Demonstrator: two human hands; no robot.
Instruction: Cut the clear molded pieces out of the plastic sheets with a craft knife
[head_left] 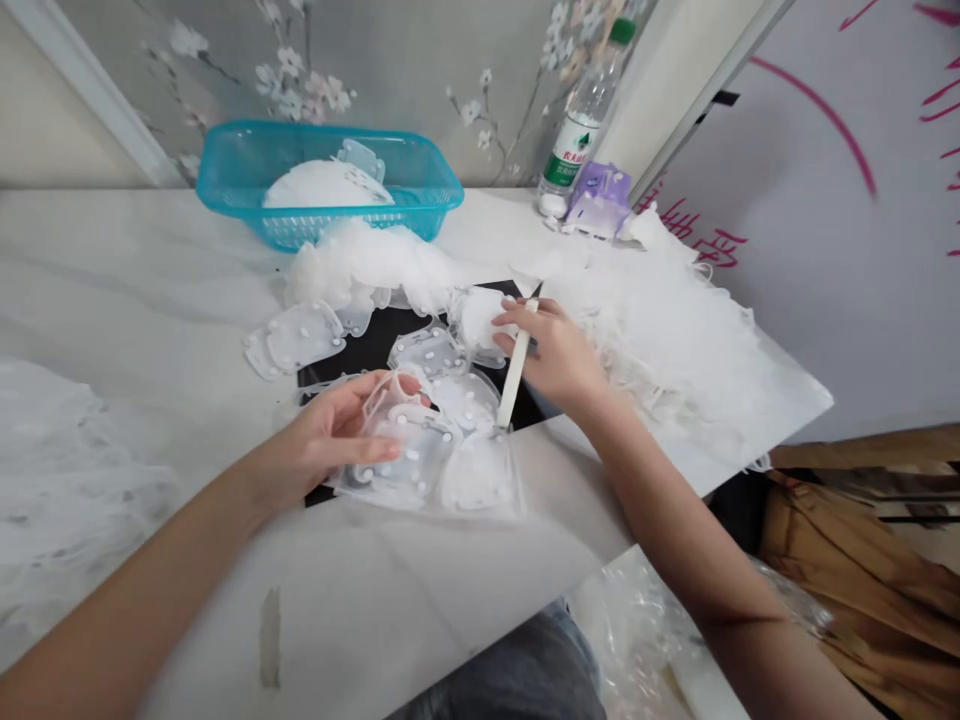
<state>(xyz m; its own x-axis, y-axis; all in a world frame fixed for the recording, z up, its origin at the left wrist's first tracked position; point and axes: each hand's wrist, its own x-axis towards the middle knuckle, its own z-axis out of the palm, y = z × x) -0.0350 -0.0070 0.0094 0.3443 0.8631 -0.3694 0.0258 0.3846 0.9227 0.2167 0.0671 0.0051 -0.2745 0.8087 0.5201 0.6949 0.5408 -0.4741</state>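
Note:
My left hand is closed on a clear plastic piece, with the thumb on top and the fingers behind. It is a frosted, thin sheet with small white dots, and a rounded white piece lies against its right side. My right hand has a narrow cream-coloured stick tucked between its fingers, slanting down towards the plastic. The same fingertips reach to a white piece with a frosted edge. More dotted frosted pieces lie between the hands on a black mat.
Behind the mat stands a blue plastic basket holding white pieces. A large white heap covers the table's right side; another white pile lies left. At the back are a water bottle and a purple object.

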